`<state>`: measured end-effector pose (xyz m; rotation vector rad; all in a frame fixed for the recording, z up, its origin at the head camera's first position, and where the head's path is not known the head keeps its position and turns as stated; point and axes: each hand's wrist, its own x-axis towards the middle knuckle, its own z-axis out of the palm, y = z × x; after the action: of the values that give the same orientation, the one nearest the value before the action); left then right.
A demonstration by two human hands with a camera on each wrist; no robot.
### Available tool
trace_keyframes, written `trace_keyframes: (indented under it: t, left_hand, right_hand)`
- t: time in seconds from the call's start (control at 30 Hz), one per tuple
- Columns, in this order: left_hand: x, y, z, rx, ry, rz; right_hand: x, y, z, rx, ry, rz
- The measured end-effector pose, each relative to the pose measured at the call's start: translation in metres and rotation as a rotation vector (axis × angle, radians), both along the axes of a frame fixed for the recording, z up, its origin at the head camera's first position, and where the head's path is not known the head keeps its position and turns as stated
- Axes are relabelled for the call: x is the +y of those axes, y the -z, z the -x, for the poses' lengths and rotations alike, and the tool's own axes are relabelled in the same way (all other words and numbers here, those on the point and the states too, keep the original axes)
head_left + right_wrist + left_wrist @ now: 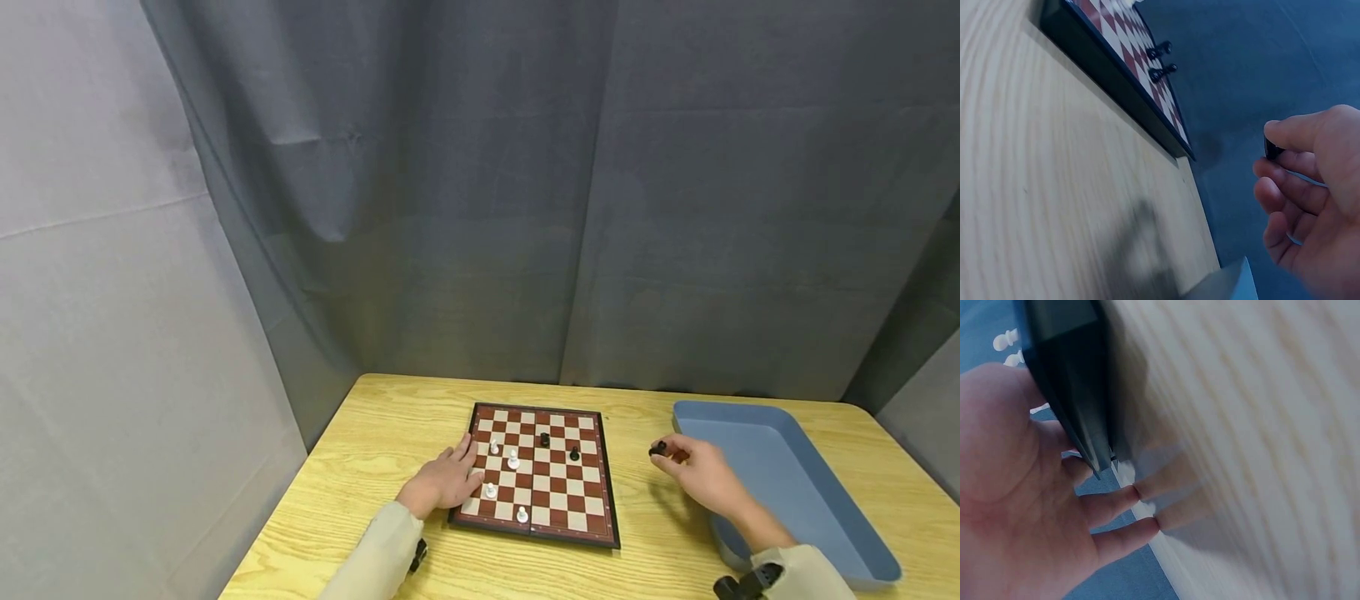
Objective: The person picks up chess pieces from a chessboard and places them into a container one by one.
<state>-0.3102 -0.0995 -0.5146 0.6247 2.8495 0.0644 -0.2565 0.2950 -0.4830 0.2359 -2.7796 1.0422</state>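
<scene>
A chessboard (557, 521) in red and cream squares with a dark frame lies on the table. Several white chess pieces (513, 459) stand on its left half, and two black chess pieces (544, 439) stand toward its far right part. My left hand (444, 478) rests at the board's left edge, thumb over the squares and fingers stretched along the side. Right of the board, above the table, my right hand (701, 473) pinches a black chess piece (657, 448) between thumb and fingers. In the right wrist view only a bit of that piece (1272, 150) shows; the fingers hide the rest.
A blue tray (840, 508) stands on the right of the wooden table (360, 467), partly beneath my right forearm. Dark grey curtain (480, 208) hangs behind the table's far edge, and a paler cloth (112, 292) hangs on the left.
</scene>
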Motion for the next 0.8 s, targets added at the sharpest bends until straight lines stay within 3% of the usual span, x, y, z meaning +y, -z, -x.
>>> trace_keyframes:
  t: [0.47, 0.8]
  left_hand:
    - [0.0, 0.0, 0.0, -0.002, -0.004, -0.015]
    - [0.0, -0.001, -0.001, -0.006, -0.008, -0.017]
  right_hand:
    - [0.043, -0.011, -0.004, 0.014, 0.05, -0.045]
    - [0.073, -0.02, -0.005, -0.049, 0.115, -0.083]
